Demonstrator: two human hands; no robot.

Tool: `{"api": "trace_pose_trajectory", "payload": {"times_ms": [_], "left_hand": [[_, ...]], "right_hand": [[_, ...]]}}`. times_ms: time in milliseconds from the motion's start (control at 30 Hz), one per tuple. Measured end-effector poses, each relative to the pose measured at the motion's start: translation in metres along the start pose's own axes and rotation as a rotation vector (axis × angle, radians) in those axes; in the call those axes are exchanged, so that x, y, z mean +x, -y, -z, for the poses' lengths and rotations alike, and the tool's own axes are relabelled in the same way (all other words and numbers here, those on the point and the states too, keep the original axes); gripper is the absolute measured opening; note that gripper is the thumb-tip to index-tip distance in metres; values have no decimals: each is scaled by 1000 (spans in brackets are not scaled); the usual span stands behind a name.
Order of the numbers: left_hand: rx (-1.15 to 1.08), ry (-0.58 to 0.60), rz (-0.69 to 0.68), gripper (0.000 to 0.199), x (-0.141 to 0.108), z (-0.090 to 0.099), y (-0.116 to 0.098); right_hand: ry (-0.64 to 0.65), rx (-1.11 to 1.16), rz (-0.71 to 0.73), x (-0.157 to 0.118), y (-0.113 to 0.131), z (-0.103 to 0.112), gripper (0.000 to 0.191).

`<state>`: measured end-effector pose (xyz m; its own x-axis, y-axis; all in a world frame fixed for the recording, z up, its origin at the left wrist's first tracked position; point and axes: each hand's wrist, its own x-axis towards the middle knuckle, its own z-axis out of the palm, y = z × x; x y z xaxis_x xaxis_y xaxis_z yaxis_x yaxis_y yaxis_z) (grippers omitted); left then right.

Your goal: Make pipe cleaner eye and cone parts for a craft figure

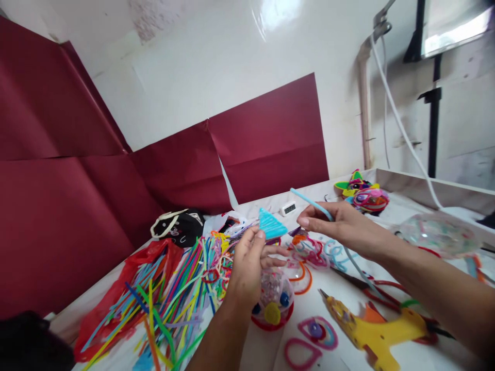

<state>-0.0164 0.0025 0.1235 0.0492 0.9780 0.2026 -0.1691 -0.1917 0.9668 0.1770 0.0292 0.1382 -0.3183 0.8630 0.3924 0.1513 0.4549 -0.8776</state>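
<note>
Between the thumb and fingers of my left hand is a light-blue triangle that looks built from rows of pipe cleaner. My right hand, to its right, is closed on a light-blue pipe cleaner; one end points up and left, the other hangs below the hand. The two blue pieces are apart. Beneath my left hand sits a clear round ball with blue eye-like balls, a yellow knob and a red rim. A pink pipe-cleaner eye shape lies to the right of the ball.
A yellow glue gun lies at the front right. Loose pipe cleaners and a red plastic bag spread over the left. A small digital clock, black pouch and colourful pipe-cleaner figure stand at the back.
</note>
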Motion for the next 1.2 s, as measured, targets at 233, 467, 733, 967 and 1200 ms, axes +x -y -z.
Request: {"api": "trace_pose_trajectory", "payload": {"times_ms": [233,467,733,967,1200], "left_hand": [[25,-170,-61,25,21,24,0],[83,-288,-121,26,25,54,3],[50,-366,-24,15,40,83,17],[54,-340,181,15,62,100,39],[140,-224,373,18,88,89,56]], "right_hand": [[-74,5,1,-6,5,12,29],[-131,-80,24,-8,7,24,28],[-117,-74,27,-6,5,30,27],[-176,-121,35,-5,6,36,25],[-175,-187,32,-4,8,36,22]]}}
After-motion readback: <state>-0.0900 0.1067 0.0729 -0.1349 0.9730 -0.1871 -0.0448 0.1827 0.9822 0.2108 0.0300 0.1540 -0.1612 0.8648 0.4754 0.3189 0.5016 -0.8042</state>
